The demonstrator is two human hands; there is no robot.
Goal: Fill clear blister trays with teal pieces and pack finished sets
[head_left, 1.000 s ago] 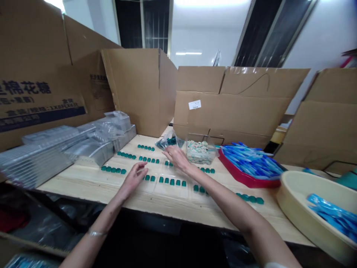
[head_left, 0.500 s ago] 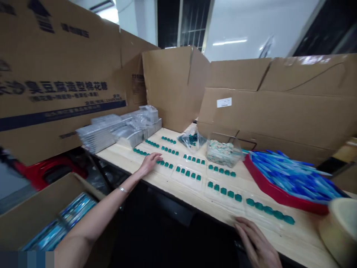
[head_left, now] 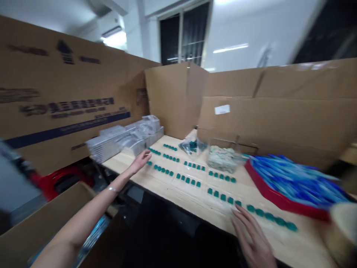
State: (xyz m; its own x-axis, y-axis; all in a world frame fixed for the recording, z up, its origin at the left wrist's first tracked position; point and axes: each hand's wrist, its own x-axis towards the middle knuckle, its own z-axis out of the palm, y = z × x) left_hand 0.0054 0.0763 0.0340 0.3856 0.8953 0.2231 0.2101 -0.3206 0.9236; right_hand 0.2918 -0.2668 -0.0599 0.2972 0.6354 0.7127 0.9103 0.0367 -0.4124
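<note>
Rows of small green blocks [head_left: 189, 181] in clear blister trays lie across the light wooden table [head_left: 178, 195]. My left hand [head_left: 140, 161] reaches to the table's left end, fingers loosely apart, at the leftmost tray beside a stack of clear plastic trays [head_left: 122, 137]. It holds nothing that I can see. My right hand [head_left: 251, 238] lies at the front edge with fingers stretched flat, touching the tray of green blocks at the near right [head_left: 267, 216]. The picture is blurred by motion.
A red tray of blue packets [head_left: 292, 182] sits at the right, a cream basin's rim [head_left: 338, 227] beyond it. A clear tub of small pieces [head_left: 223, 158] and a bag of green blocks [head_left: 192, 146] stand at the back. Cardboard boxes [head_left: 64, 100] wall the table; another box [head_left: 50, 219] sits low left.
My left hand slid further left along the trays toward the clear stack. My right hand came back from the rear to the front right edge. The view swung left.
</note>
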